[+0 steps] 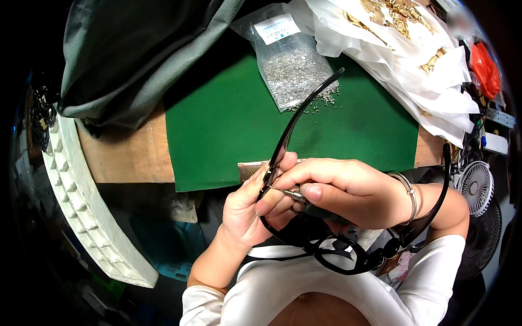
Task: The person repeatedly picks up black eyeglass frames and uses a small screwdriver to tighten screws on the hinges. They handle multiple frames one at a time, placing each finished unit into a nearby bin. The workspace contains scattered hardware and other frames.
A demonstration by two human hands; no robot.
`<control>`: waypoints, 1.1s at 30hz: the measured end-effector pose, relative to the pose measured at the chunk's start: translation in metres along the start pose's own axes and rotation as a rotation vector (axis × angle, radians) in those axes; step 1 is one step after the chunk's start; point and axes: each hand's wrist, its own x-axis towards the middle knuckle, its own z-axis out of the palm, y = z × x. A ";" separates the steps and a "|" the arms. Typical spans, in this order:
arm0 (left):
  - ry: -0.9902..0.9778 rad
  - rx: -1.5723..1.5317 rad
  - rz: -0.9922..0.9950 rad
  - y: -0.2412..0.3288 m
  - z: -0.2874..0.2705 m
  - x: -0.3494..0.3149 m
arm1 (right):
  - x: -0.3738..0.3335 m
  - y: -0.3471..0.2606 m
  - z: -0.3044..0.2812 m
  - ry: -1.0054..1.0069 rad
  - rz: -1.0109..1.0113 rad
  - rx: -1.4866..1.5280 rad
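Your left grip (244,212) pinches the black eyeglasses (285,131) by a temple hinge (266,183), at the near edge of the wooden surface (128,152). Your right grip (353,193) grasps a slim metal screwdriver (295,195), tip at the hinge. Beyond, a clear bag (293,68) of tiny silvery parts lies on the green mat (228,130).

1 white fan (477,188), 1 red bag (484,70).

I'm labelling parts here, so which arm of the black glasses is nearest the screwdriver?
The arm stretching up over the green mat: the screwdriver points at its hinge end. The other arm, farther off, shows against the right forearm.
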 end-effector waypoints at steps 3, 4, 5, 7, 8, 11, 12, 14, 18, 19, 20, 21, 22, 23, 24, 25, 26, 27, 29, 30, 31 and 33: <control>0.012 0.054 0.010 -0.001 0.000 0.000 | -0.001 -0.003 -0.001 -0.018 0.042 0.043; 0.022 0.088 0.018 -0.001 0.001 -0.001 | -0.001 -0.003 -0.002 -0.031 0.059 0.064; 0.037 0.129 0.025 -0.002 0.002 -0.001 | -0.001 -0.003 -0.001 -0.029 0.092 0.181; 0.063 0.217 0.049 -0.001 0.005 -0.001 | 0.001 -0.001 -0.001 -0.033 0.156 0.407; 0.057 0.263 0.048 0.000 0.002 -0.001 | 0.000 0.003 -0.005 -0.091 0.205 0.463; 0.091 0.250 0.038 -0.001 0.000 -0.001 | 0.001 0.012 -0.003 -0.044 0.210 0.477; 0.084 0.243 0.044 -0.002 0.000 0.000 | 0.000 0.012 -0.002 -0.033 0.195 0.500; 0.071 0.228 0.056 -0.003 0.000 0.001 | 0.000 0.013 0.000 -0.012 0.167 0.546; 0.047 0.192 0.062 -0.005 -0.003 0.002 | 0.001 0.016 0.001 0.038 0.163 0.547; 0.047 0.202 0.077 -0.006 -0.002 0.003 | 0.001 0.017 0.000 0.042 0.155 0.545; 0.048 0.211 0.093 -0.007 -0.002 0.004 | 0.001 0.019 0.000 0.046 0.148 0.542; 0.049 0.214 0.075 -0.006 -0.001 0.004 | 0.002 0.021 -0.001 0.046 0.139 0.537; 0.050 0.216 0.058 -0.004 0.000 0.005 | 0.003 0.022 -0.001 0.051 0.145 0.522; 0.049 0.218 0.042 -0.003 0.001 0.006 | 0.002 0.023 -0.002 0.056 0.150 0.505; 0.093 0.261 0.040 -0.002 0.002 0.006 | 0.003 0.022 -0.002 0.061 0.150 0.484; 0.136 0.303 0.039 -0.003 0.003 0.006 | 0.001 0.019 -0.004 0.049 0.160 0.420; 0.178 0.344 0.040 -0.002 0.003 0.005 | -0.001 0.015 -0.008 0.039 0.170 0.354; 0.052 0.430 0.086 0.002 -0.006 0.002 | -0.002 0.011 -0.012 0.016 0.178 0.276; 0.254 1.399 0.465 -0.003 0.005 -0.008 | -0.008 0.013 -0.020 0.071 0.178 0.175; 0.248 1.679 0.624 -0.002 0.009 -0.014 | -0.008 0.012 -0.022 0.147 0.191 0.086; 0.200 1.999 0.793 0.001 0.006 -0.014 | -0.010 0.008 -0.023 0.226 0.193 -0.009; 0.194 2.014 0.870 0.003 0.008 -0.016 | 0.008 0.027 -0.025 0.410 -0.066 -0.261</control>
